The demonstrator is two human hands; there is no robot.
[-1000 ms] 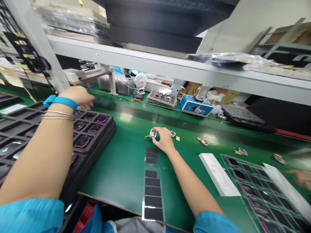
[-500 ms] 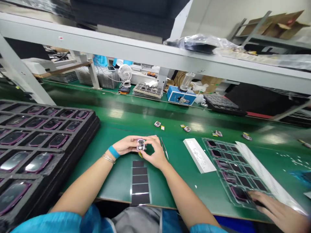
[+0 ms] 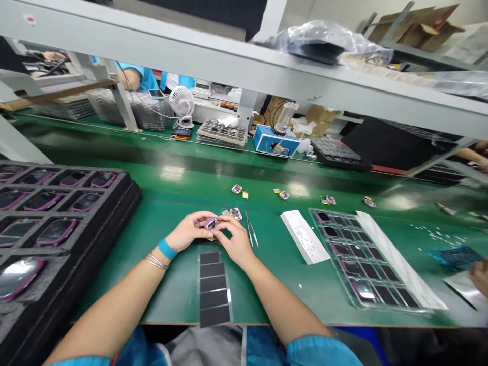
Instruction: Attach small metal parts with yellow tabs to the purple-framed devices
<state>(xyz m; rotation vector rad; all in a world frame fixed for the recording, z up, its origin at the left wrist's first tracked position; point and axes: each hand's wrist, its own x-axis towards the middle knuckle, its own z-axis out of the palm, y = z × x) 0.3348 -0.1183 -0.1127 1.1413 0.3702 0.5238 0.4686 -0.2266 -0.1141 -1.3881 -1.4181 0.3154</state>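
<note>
Held between both hands, in front of me, is a small purple-rimmed smartwatch case (image 3: 211,223), tilted, with its inner parts partly showing. My left hand (image 3: 187,231), with a blue band at the wrist, grips its left side with fingers and thumb. My right hand (image 3: 235,243) pinches its right side. Just behind the right fingers lies another open watch case (image 3: 236,214) on the green bench. Metal tweezers (image 3: 251,231) lie to the right of that hand. Below the hands is a clear strip with black adhesive pads (image 3: 214,284).
A black foam tray (image 3: 125,195) of purple-framed screens stands at left. To the right are a white box (image 3: 305,237) and a clear tray (image 3: 385,305) of black pads and screens. Several watch units, one a watch case (image 3: 284,195), lie behind. A co-worker's hand (image 3: 479,277) is far right.
The watch case has turned from facing me to a tilt, still in both hands. The co-worker's hand has left the clear tray. My view has shifted, uncovering the other watch case.
</note>
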